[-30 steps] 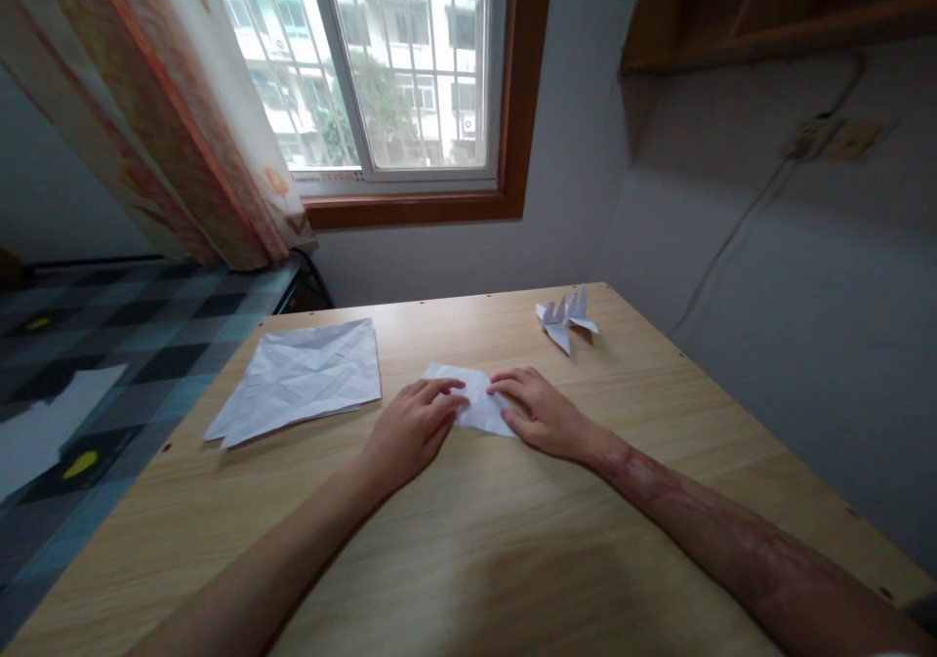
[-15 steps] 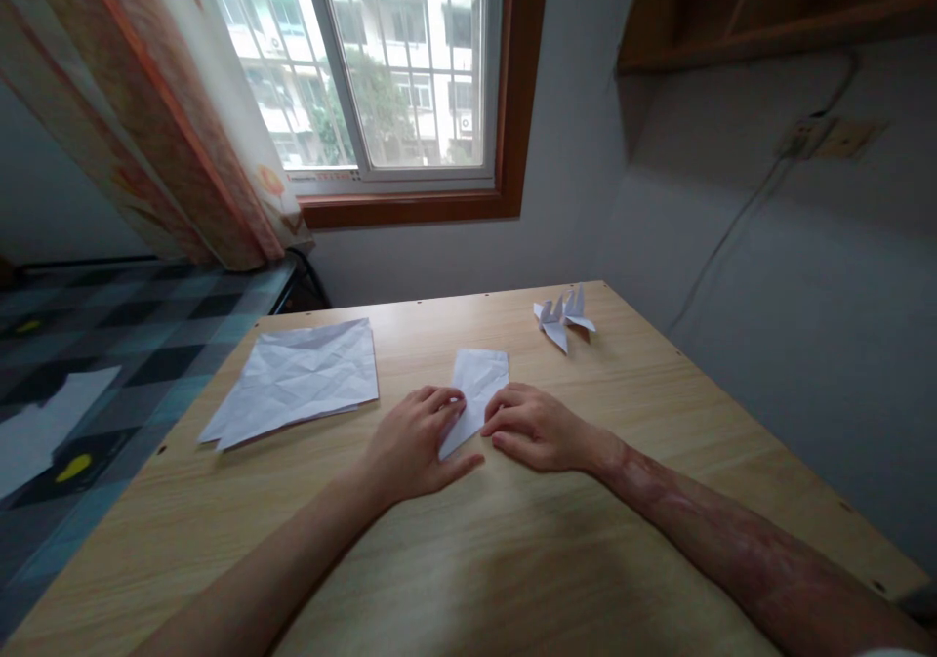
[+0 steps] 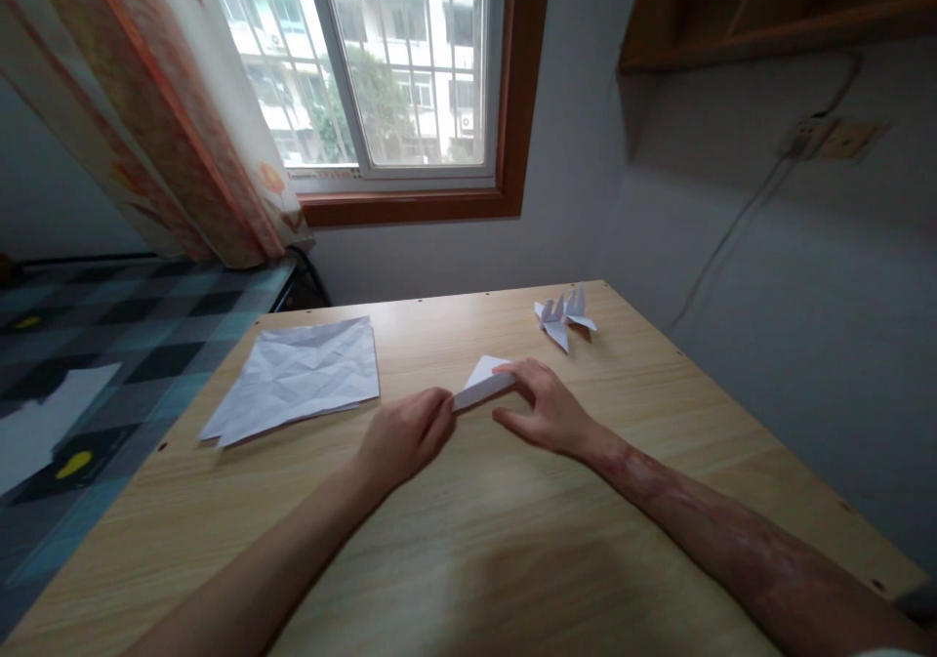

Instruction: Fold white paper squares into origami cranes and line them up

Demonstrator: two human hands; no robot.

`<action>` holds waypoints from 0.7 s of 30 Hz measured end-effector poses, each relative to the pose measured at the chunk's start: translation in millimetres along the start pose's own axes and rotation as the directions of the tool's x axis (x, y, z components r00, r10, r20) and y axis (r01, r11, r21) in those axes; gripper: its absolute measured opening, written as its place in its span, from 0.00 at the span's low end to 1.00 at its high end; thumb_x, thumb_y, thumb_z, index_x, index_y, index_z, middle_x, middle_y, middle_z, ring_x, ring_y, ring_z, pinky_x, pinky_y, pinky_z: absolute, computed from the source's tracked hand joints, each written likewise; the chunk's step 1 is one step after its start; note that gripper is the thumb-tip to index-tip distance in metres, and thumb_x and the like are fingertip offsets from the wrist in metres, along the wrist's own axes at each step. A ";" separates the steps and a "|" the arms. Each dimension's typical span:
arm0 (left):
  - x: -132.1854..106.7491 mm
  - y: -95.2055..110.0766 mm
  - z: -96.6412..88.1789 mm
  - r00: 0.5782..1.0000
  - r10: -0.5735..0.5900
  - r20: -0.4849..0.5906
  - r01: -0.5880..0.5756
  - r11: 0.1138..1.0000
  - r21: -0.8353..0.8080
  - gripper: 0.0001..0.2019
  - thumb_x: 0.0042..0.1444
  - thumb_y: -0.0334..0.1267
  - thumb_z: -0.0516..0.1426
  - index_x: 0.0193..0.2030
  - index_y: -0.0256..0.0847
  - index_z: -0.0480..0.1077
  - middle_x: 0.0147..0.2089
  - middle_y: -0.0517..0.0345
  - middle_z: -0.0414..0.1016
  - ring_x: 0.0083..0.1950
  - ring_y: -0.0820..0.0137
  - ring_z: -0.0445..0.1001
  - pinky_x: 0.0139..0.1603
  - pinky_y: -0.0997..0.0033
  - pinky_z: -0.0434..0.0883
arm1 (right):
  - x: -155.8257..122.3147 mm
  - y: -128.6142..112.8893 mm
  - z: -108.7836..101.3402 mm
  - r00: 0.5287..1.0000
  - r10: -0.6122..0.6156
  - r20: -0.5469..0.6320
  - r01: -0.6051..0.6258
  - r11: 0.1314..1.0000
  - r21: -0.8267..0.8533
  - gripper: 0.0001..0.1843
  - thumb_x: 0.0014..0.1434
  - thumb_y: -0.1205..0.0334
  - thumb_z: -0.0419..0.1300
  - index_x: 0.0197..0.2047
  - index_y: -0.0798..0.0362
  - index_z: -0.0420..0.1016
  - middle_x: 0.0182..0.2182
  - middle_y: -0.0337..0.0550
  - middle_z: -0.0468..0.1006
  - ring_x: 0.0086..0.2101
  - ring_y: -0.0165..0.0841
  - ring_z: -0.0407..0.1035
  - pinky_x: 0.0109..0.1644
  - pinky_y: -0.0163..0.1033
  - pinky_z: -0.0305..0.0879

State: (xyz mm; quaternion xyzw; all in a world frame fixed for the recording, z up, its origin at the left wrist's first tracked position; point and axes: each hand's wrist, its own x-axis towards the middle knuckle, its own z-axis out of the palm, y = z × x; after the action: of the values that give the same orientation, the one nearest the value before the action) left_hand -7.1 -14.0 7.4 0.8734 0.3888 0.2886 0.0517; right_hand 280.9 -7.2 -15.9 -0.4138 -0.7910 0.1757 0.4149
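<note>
White folded paper (image 3: pixel 484 390) is pinched in the left hand (image 3: pixel 406 435); the right hand (image 3: pixel 548 413), unclenched, touches its other end, well inside the surface's (image 3: pixel 439 559) right edge.

No text can be read for certain anywhere here. A strip of small reddish and dark marks (image 3: pixel 333 175) — possibly lettering, too tiny to make out — runs along the lower frame (image 3: pixel 431 181) of the far window (image 3: pixel 428 71). The socket plates (image 3: pixel 853 140) on the right wall (image 3: pixel 805 296) are too blurred to read.
</note>
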 end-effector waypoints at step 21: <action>12.2 -9.4 1.8 0.999 0.027 -0.021 -0.026 0.998 0.053 0.20 0.65 0.35 0.60 0.64 0.43 0.74 0.67 0.45 0.79 0.67 0.50 0.77 0.72 0.44 0.72 | 4.8 30.6 7.6 0.910 0.396 -0.123 -0.367 0.907 0.205 0.17 0.58 0.52 0.74 0.48 0.52 0.84 0.41 0.46 0.87 0.40 0.42 0.79 0.45 0.45 0.77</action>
State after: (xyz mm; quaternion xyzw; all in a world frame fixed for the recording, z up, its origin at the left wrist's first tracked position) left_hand -5.8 1.4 8.6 0.8764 0.3852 0.2882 0.0206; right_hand 288.9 15.3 -37.0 -0.5351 -0.6393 0.2891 0.4705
